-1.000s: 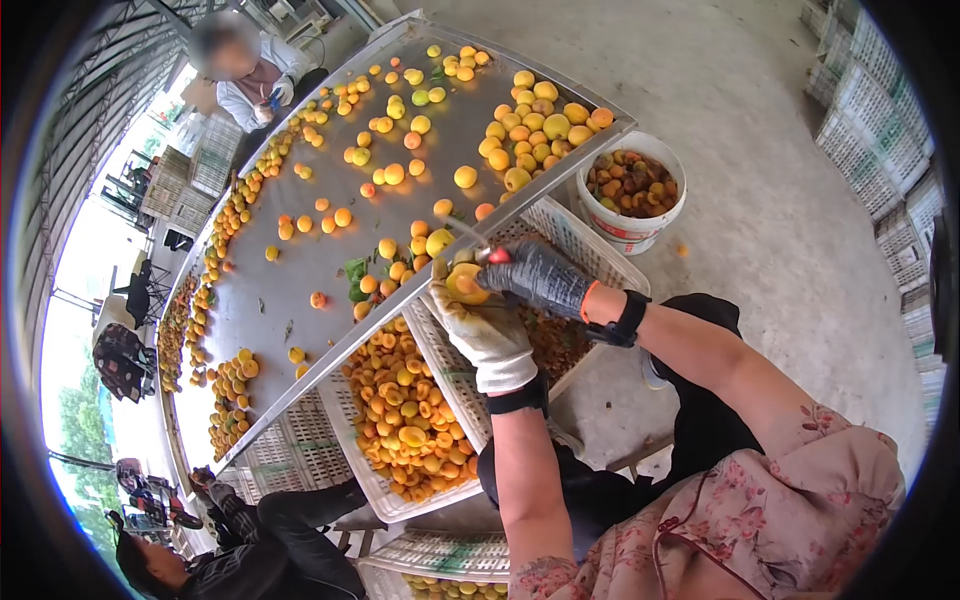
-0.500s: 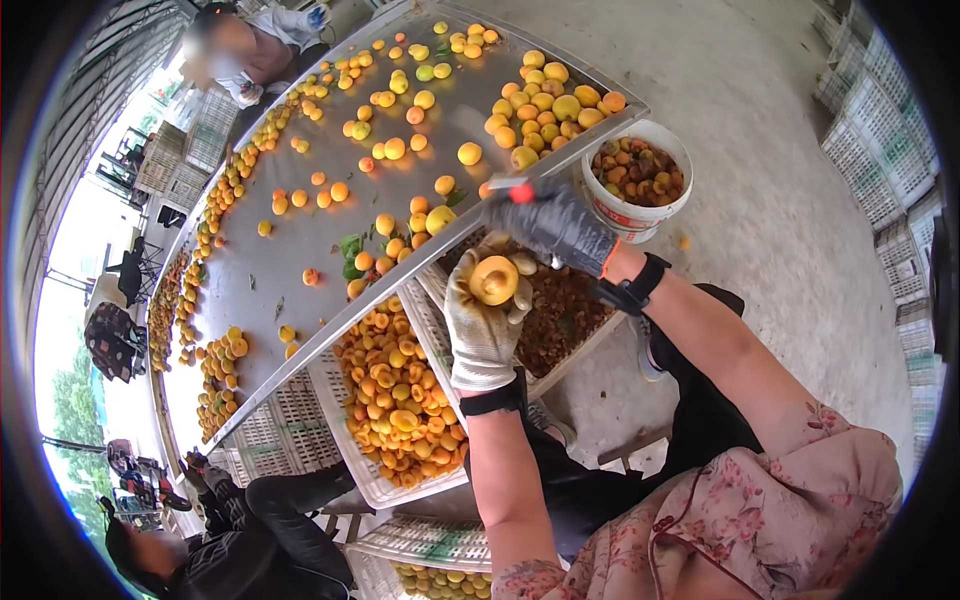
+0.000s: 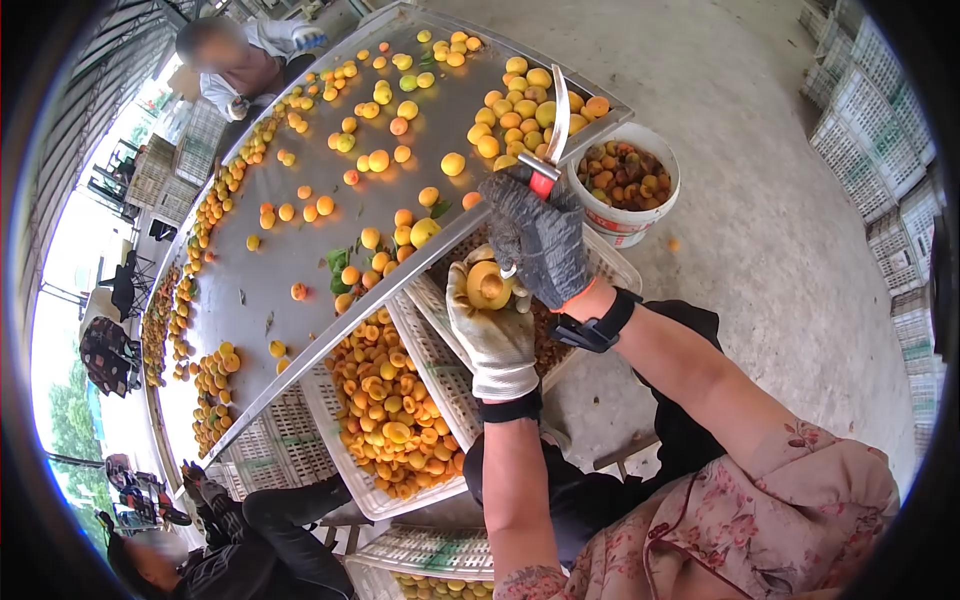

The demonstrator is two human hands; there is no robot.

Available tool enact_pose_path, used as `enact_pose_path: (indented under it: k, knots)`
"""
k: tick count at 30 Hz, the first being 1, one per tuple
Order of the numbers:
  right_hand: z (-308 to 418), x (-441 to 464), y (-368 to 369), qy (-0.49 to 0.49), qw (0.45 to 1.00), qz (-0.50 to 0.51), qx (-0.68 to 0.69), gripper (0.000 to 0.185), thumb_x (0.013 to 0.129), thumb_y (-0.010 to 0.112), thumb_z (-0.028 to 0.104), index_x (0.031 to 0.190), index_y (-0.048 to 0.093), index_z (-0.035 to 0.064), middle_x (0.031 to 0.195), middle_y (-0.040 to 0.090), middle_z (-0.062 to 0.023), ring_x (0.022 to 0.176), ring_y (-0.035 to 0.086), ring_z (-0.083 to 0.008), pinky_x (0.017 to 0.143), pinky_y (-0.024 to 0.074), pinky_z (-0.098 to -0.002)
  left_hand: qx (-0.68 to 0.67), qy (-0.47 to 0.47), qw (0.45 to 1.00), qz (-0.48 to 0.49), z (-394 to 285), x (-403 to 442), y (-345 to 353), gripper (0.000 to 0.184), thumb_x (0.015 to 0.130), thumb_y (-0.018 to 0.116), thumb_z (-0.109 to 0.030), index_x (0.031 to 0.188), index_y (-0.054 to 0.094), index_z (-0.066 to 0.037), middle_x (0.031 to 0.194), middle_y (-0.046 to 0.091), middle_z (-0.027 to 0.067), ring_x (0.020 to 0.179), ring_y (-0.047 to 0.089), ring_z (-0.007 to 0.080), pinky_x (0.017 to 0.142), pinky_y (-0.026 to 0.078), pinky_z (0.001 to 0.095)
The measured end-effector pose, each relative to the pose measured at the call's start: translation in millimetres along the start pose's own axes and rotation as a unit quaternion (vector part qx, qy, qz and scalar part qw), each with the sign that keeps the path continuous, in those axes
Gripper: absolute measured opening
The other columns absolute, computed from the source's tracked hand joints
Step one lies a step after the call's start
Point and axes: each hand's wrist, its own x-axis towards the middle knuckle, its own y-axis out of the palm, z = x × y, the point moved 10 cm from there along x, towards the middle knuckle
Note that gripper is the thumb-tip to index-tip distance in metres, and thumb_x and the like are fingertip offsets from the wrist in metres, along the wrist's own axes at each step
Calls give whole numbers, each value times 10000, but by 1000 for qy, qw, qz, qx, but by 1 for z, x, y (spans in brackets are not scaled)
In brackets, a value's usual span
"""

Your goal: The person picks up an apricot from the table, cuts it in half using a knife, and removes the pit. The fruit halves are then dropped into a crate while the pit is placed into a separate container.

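Observation:
My left hand (image 3: 492, 335), in a pale work glove, holds a halved apricot (image 3: 486, 281) with its cut face up and the brown pit in the middle. My right hand (image 3: 540, 235), in a dark grey glove, is closed around a curved knife (image 3: 560, 120) with a red band at its handle. The blade points up and away, over the table's near edge. A small pale tip below my right fist is close to the apricot's cut face; whether it touches is unclear. Under my hands, a crate (image 3: 612, 262) holding brown pits is partly hidden.
Whole apricots lie scattered over the metal table (image 3: 330, 245), with a pile at its right corner. A white bucket (image 3: 625, 222) of darkened fruit stands to the right. Below the table edge is a crate (image 3: 385, 505) of apricot halves. Two people sit at the left.
My right hand, blurred before, is now sharper and turned so the knife blade points upward. The pale tip has come to the apricot half in my left hand. The whole view has shifted slightly.

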Motion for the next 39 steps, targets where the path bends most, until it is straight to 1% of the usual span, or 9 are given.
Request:
enact_pose_path:
  k: [4,8,11,13,16,18,19,25,39]
  knots:
    - [-4,-1,-4,-51,996,-14,-69,240,904,500,236,1014,593,44,699,565,-7,538,509,-93,446,394,-220,-89,63,990,-91,-8,-7,9,365,957,382,-370,978,548,-47,851,592,61,735,592,164,594,493,270]
    - [-22,4,-6,-26,996,-14,87,167,813,617,-47,973,622,0,924,634,-48,818,607,-107,735,513,-240,-65,107,992,17,-15,4,11,353,946,439,-361,1150,498,-79,1061,583,84,985,575,207,873,472,348]
    - [-19,2,-5,-65,995,-29,64,145,823,616,-25,964,623,7,870,632,-27,750,603,-87,649,504,-219,-45,154,987,22,-20,2,12,338,953,433,-358,1142,503,-87,1046,582,75,974,574,197,872,469,340]
    - [-14,4,-7,-86,993,-37,-70,190,875,554,209,951,612,44,714,594,-8,533,534,-90,433,394,-213,-46,139,989,-14,-16,7,2,327,952,435,-356,1132,508,-93,1036,583,68,963,575,189,867,469,335]
    - [-25,6,-10,-16,998,-65,14,106,856,598,161,855,619,57,628,556,15,461,489,-78,389,355,-209,-52,135,989,-31,-13,9,-13,281,948,444,-332,1081,533,-101,995,591,48,921,581,172,852,473,323]
    - [-28,7,-10,27,997,-68,3,150,878,573,199,867,602,52,566,474,39,432,434,-72,384,333,-224,-34,137,990,-17,-22,3,5,262,941,451,-314,1045,550,-94,978,599,41,923,584,174,860,470,329]
    - [-40,9,-16,74,993,-81,53,171,881,570,220,884,595,50,541,416,46,415,399,-75,383,321,-234,-32,139,979,-148,-21,-4,-1,282,950,435,-330,879,544,-79,775,558,10,693,546,105,637,468,235]
    - [-61,8,-29,160,976,-72,128,187,899,546,264,899,564,78,535,323,64,440,345,-79,459,319,-223,107,121,980,-115,-29,1,-11,266,939,414,-294,865,548,-77,677,525,-11,539,480,84,458,365,169]
    - [-35,-2,-8,74,989,-119,45,117,835,618,180,749,549,142,481,357,56,339,329,-100,339,251,-244,-36,135,974,-177,-25,-5,-1,266,936,427,-338,887,544,-104,740,568,7,593,543,116,482,420,202]
